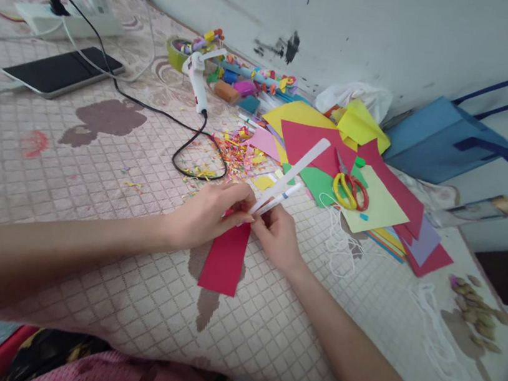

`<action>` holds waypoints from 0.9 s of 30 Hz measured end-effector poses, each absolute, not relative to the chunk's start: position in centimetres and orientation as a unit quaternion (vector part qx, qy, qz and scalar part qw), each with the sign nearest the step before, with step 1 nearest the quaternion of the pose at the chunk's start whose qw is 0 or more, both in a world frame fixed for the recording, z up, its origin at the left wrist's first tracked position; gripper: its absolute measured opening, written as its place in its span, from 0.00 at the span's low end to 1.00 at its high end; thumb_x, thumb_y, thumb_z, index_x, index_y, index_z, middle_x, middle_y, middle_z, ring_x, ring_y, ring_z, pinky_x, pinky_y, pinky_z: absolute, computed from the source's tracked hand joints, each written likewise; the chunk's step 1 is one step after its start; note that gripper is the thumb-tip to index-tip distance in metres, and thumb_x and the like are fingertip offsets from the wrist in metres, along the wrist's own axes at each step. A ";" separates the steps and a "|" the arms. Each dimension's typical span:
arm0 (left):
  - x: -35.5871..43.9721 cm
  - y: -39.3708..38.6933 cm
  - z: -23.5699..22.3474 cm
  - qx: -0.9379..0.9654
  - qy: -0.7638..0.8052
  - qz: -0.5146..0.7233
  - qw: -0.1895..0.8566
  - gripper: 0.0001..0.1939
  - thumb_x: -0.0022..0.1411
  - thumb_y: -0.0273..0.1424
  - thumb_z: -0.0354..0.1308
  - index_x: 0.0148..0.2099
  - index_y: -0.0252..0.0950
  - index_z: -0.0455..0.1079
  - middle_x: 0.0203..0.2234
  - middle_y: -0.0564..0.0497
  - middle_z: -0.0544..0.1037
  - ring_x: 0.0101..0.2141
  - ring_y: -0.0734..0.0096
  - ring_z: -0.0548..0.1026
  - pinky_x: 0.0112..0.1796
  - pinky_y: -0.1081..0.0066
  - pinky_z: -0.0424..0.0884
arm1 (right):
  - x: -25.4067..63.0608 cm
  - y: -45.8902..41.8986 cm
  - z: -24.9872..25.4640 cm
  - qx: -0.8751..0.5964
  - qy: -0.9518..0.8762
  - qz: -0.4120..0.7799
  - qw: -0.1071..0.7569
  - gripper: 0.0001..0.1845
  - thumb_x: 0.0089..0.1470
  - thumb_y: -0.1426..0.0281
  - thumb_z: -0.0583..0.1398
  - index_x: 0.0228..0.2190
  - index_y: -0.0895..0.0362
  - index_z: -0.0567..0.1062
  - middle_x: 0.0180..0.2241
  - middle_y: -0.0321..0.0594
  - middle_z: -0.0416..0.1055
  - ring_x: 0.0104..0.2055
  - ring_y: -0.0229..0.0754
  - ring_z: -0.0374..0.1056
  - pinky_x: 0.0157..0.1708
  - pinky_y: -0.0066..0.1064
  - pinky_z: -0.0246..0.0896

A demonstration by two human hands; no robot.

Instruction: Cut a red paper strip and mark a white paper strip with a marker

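Note:
A red paper strip [225, 262] lies on the quilted cloth, with its top end under my fingers. My left hand [215, 213] is closed, thumb and forefinger pinching at the strip's upper end. My right hand [279, 241] is closed around a slim white marker [281, 198] with a blue band, its fingertips meeting those of my left hand. From between both hands a long, flat white strip [295, 171] slants up to the right. Where its lower end meets the red paper is hidden by my fingers.
Beyond my hands lie paper scraps [240, 154], a white glue gun [197, 81] with a black cord, coloured sheets [389, 200] and scissors [351, 191]. White string [341, 244] is at right. A tablet-like device [63, 70] and power strip [70, 19] lie left; a blue bag [440, 141] stands by the wall.

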State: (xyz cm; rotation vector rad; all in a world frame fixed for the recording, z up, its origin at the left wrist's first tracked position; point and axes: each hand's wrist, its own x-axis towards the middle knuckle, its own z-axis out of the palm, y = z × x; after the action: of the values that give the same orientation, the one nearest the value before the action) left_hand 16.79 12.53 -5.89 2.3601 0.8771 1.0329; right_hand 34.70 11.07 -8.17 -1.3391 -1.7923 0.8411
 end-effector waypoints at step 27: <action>16.9 12.5 -5.8 0.849 0.311 0.381 0.193 0.07 0.58 0.22 0.59 0.34 0.34 0.62 0.27 0.55 0.71 0.28 0.76 0.69 0.29 0.77 0.63 | 35.2 13.9 -7.7 -0.419 -0.734 0.430 0.318 0.04 0.51 0.69 0.57 0.29 0.57 0.69 0.28 0.36 0.69 0.32 0.40 0.65 0.32 0.31 0.60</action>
State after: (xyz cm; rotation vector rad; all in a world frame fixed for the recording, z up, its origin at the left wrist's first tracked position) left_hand 16.93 12.54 -5.81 2.3820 0.8724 1.0695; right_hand 35.21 13.95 -7.66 -1.1022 -1.9294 1.1312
